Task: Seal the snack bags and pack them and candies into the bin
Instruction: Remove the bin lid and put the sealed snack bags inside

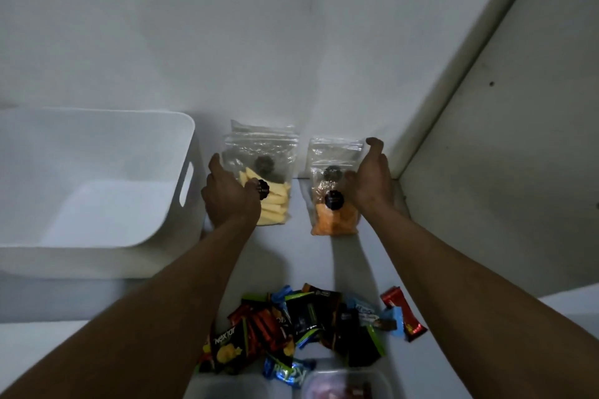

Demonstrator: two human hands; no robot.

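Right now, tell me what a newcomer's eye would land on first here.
Clear standing bags by the back wall draw the eye: the left hand holds the bag of yellow sticks, the right hand the bag of orange snacks. A big white bin sits empty at left, and a bright candy pile lies nearest the camera.

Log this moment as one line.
left hand at clear plastic bag of yellow snacks | right hand at clear plastic bag of orange snacks | grips unclear | wrapped candies outside white plastic bin

one head view, facing forward-down, close above table (291,264)
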